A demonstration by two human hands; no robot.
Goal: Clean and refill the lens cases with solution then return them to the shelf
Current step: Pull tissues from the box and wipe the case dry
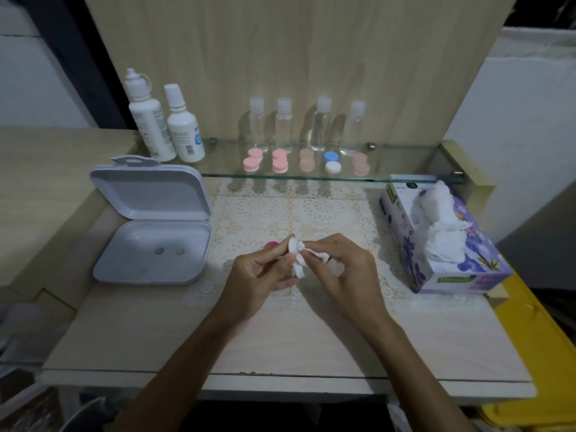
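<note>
Centrally, left hand [265, 269] pinches the light, rigid, slippery case [295, 255] by its edge; right hand [339, 263] grips soft tissue [314, 255].

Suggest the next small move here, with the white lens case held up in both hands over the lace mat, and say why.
Probably keep twisting the crumpled white tissue inside the well of the white plastic lens case. The left hand grips the case, the right hand presses the tissue into it, and the white solution bottles stand untouched beside the glass shelf, so wiping seems unfinished.
</note>
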